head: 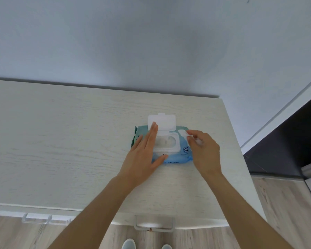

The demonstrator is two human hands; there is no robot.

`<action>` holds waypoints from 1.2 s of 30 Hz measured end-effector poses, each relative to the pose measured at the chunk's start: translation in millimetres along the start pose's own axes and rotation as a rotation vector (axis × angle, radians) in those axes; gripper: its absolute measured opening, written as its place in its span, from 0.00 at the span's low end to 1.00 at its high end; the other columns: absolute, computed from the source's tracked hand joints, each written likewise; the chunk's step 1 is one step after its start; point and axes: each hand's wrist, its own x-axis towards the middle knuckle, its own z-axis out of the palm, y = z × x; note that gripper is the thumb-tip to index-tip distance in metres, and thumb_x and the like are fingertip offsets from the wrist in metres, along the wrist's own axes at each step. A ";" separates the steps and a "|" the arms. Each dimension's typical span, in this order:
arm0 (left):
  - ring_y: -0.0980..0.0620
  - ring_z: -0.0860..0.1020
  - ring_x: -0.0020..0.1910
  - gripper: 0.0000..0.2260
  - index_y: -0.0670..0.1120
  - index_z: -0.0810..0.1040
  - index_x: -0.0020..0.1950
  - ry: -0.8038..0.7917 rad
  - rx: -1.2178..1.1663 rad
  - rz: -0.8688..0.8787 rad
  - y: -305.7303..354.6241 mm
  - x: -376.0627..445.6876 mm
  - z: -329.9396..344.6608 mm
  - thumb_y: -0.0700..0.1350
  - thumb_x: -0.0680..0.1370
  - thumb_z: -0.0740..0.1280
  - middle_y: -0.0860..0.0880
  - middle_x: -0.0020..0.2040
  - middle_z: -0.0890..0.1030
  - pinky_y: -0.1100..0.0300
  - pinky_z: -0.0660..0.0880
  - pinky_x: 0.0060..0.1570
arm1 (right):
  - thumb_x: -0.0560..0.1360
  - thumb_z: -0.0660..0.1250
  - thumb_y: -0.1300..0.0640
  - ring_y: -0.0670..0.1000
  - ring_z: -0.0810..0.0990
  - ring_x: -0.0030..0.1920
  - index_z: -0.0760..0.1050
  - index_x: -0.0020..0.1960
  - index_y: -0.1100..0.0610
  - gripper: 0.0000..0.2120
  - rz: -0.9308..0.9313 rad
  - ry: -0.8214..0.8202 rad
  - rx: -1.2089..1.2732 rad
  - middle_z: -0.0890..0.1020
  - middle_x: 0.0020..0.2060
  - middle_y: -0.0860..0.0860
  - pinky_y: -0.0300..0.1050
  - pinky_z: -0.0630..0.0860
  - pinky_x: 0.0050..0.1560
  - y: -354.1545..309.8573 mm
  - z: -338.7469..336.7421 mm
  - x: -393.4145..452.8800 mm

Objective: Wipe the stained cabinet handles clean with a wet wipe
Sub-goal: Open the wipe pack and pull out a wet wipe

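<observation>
A blue pack of wet wipes (178,157) lies on the pale wooden cabinet top (70,141), its white flip lid (164,123) standing open. My left hand (144,155) lies flat with straight fingers on the pack's left side, fingertips at the lid. My right hand (203,150) pinches a white wet wipe (184,133) just right of the pack's opening. Below the cabinet's front edge stick out two clear handles: the left handle (36,219) and the right handle (154,224), which carries a small reddish stain at its lower bar.
A plain wall rises behind the cabinet. To the right stand a white frame and a dark panel (291,141). Wood-look floor (285,203) runs below, with the tips of my shoes (128,244) at the bottom edge.
</observation>
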 end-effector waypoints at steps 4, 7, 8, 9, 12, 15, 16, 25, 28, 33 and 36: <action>0.70 0.28 0.66 0.34 0.60 0.26 0.70 -0.131 0.164 0.057 4.9 3.1 4.0 0.69 0.72 0.41 0.62 0.74 0.34 0.69 0.30 0.67 | 0.76 0.67 0.57 0.35 0.75 0.44 0.79 0.51 0.49 0.06 0.031 -0.026 0.089 0.78 0.47 0.44 0.23 0.69 0.43 -2.8 -0.5 -0.2; 0.61 0.32 0.72 0.33 0.56 0.34 0.73 -0.235 0.344 0.097 2.6 3.7 7.7 0.67 0.71 0.31 0.57 0.77 0.38 0.56 0.33 0.73 | 0.74 0.69 0.56 0.35 0.76 0.44 0.77 0.46 0.46 0.06 0.052 -0.035 0.166 0.78 0.45 0.42 0.25 0.70 0.43 -6.8 -0.2 -2.2; 0.60 0.34 0.73 0.33 0.56 0.35 0.74 -0.242 0.365 0.096 2.1 3.7 8.6 0.67 0.71 0.30 0.57 0.77 0.38 0.54 0.34 0.74 | 0.74 0.69 0.56 0.35 0.76 0.44 0.76 0.45 0.45 0.05 0.054 -0.035 0.172 0.78 0.44 0.42 0.26 0.71 0.43 -7.6 -0.4 -2.2; 0.59 0.34 0.74 0.33 0.56 0.36 0.75 -0.243 0.372 0.094 2.0 3.6 8.9 0.66 0.71 0.29 0.57 0.77 0.38 0.54 0.35 0.74 | 0.74 0.69 0.55 0.36 0.76 0.44 0.76 0.44 0.45 0.05 0.054 -0.035 0.163 0.78 0.43 0.41 0.26 0.70 0.42 -7.9 -0.2 -2.2; 0.57 0.37 0.75 0.36 0.56 0.42 0.78 -0.239 0.375 0.082 3.7 4.8 6.8 0.67 0.71 0.29 0.57 0.78 0.41 0.54 0.34 0.74 | 0.74 0.69 0.54 0.38 0.77 0.43 0.76 0.45 0.47 0.03 0.058 -0.037 0.156 0.79 0.43 0.43 0.27 0.70 0.41 -5.4 1.6 -2.2; 0.56 0.41 0.76 0.37 0.56 0.51 0.78 -0.202 0.365 0.076 5.6 11.3 0.7 0.66 0.72 0.31 0.55 0.78 0.44 0.57 0.33 0.72 | 0.75 0.69 0.54 0.39 0.77 0.43 0.77 0.45 0.48 0.02 0.056 -0.033 0.161 0.79 0.43 0.45 0.27 0.70 0.40 -0.9 2.8 -2.1; 0.56 0.40 0.76 0.36 0.56 0.50 0.78 -0.189 0.364 0.071 4.8 15.5 -2.2 0.66 0.72 0.31 0.55 0.78 0.44 0.58 0.32 0.71 | 0.75 0.69 0.54 0.39 0.77 0.43 0.77 0.45 0.48 0.01 0.060 -0.029 0.161 0.80 0.43 0.45 0.27 0.70 0.40 0.9 3.2 -1.6; 0.51 0.45 0.77 0.34 0.50 0.39 0.78 -0.170 0.360 -0.089 -0.5 74.1 -17.8 0.66 0.76 0.41 0.48 0.78 0.49 0.51 0.35 0.73 | 0.75 0.68 0.53 0.39 0.76 0.42 0.76 0.44 0.48 0.02 0.089 -0.014 0.137 0.78 0.40 0.41 0.27 0.69 0.39 9.8 4.2 3.3; 0.48 0.65 0.69 0.34 0.44 0.58 0.76 0.016 0.348 -0.006 7.6 53.4 -21.8 0.64 0.78 0.43 0.47 0.69 0.69 0.48 0.47 0.74 | 0.75 0.68 0.53 0.36 0.76 0.42 0.76 0.44 0.46 0.03 0.048 0.013 0.149 0.77 0.41 0.40 0.22 0.69 0.40 8.2 -2.3 1.4; 0.48 0.78 0.60 0.21 0.43 0.79 0.61 0.111 0.333 0.271 4.1 -9.3 -7.1 0.53 0.81 0.53 0.47 0.60 0.80 0.47 0.64 0.67 | 0.74 0.70 0.55 0.30 0.75 0.44 0.73 0.40 0.36 0.14 -0.038 0.051 0.200 0.78 0.42 0.39 0.22 0.70 0.43 4.1 -16.6 -3.4; 0.50 0.75 0.64 0.25 0.45 0.80 0.62 0.051 0.337 0.215 3.9 -20.1 -2.3 0.54 0.83 0.46 0.48 0.64 0.78 0.48 0.62 0.67 | 0.74 0.69 0.55 0.31 0.75 0.45 0.73 0.41 0.37 0.13 -0.039 -0.001 0.190 0.78 0.42 0.40 0.26 0.72 0.43 2.9 -16.8 -8.6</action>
